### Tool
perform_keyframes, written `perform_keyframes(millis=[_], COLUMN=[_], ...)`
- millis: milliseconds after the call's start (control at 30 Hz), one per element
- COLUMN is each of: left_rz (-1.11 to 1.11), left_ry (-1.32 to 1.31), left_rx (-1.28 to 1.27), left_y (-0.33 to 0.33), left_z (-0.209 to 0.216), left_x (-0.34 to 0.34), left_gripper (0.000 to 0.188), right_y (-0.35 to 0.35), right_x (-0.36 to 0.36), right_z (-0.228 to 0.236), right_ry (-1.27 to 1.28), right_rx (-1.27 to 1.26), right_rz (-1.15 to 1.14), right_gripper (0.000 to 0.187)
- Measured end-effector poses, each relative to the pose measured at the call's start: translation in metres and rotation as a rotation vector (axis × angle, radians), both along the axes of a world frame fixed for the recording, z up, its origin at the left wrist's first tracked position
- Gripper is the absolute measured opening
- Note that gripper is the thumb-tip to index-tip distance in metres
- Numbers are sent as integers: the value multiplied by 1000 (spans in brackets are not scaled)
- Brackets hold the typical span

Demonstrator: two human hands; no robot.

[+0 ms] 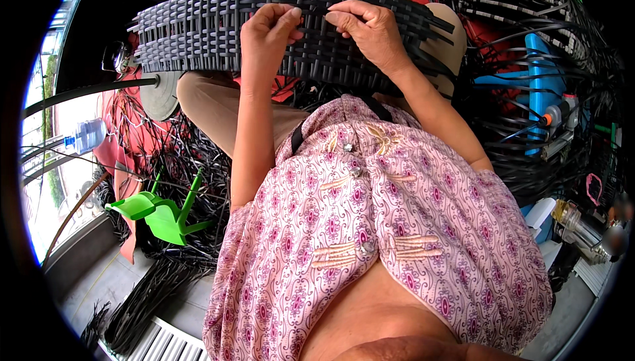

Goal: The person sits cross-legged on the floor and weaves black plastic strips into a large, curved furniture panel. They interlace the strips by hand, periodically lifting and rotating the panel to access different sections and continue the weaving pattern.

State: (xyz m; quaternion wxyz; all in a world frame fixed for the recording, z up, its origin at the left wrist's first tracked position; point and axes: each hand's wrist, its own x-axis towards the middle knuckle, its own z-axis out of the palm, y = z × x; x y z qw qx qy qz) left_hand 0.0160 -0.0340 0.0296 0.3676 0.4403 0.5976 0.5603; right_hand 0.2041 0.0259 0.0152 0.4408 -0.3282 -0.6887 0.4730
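A dark grey woven wicker panel [192, 37] lies curved across my lap, with rows of flat strips and open gaps between the weave. Over its middle, my left hand [271, 27] is closed with thumb and index finger pinched together. My right hand [370, 30] faces it a short way off, its thumb and index finger also pressed together. Whatever sits between the fingertips of either hand is too dark and thin against the weave to make out. Loose strip ends [440, 24] stick out at the panel's right end.
Tangled black strips [192, 189] cover the floor on both sides, over red sheeting [132, 123]. At left are a bright green plastic piece with legs [165, 221], a clear blue bottle [87, 136] and a strip bundle [142, 301]. Blue plastic [539, 90] and a glass jar [582, 225] stand right.
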Motion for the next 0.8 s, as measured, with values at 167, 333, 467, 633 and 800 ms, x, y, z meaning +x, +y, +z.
perform_keyframes(millis=[167, 333, 467, 633, 800], left_rz=[137, 131, 135, 129, 121], left_ry=[915, 1049, 1049, 904, 846], left_rx=[-88, -77, -114, -3, 33], left_y=[4, 9, 12, 11, 8], left_z=[-29, -29, -31, -43, -47], left_x=[11, 18, 28, 15, 16], left_gripper=[25, 22, 23, 23, 22], right_y=[-2, -2, 0, 4, 6], right_x=[-9, -17, -11, -23, -34], right_z=[-9, -19, -17, -20, -12], right_ry=[-36, -61, -131, -495, -647], right_rx=[-5, 29, 97, 286, 361], right_rz=[-62, -135, -184, -184, -160], right_gripper=[18, 20, 20, 18, 19])
